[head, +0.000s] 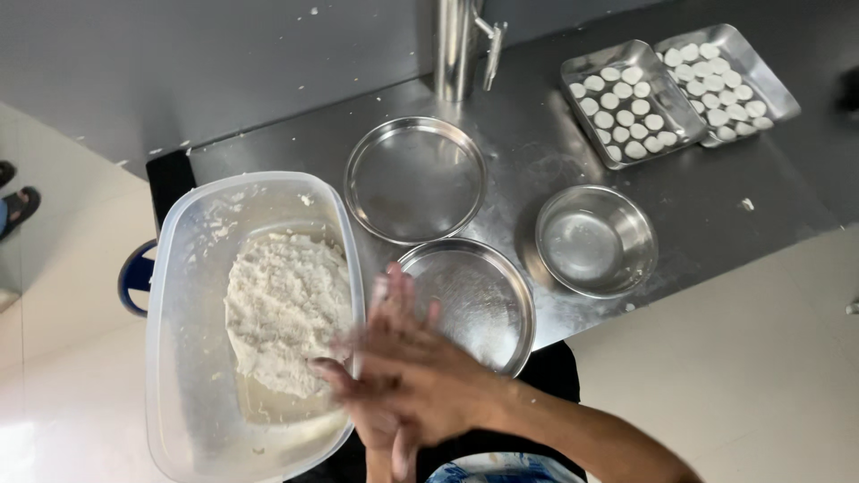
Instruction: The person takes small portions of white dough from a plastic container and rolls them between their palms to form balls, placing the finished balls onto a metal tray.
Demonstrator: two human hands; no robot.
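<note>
My right hand (425, 380) lies across my left hand (394, 300), palms pressed together and blurred by motion, just right of a clear plastic tub (179, 268). Whatever may lie between the palms is hidden. The tub holds a mound of coarse white dough (286, 309). Under my fingertips sits an empty round steel plate (483, 304). A second empty steel plate (414, 179) lies behind it.
A steel bowl (595, 240) stands right of the plates on the steel counter (716, 197). Two rectangular steel trays (567, 73) (771, 82) at the back right hold several small white discs. A steel cylinder (456, 45) stands at the back. Another person's sandalled foot (18, 206) shows far left.
</note>
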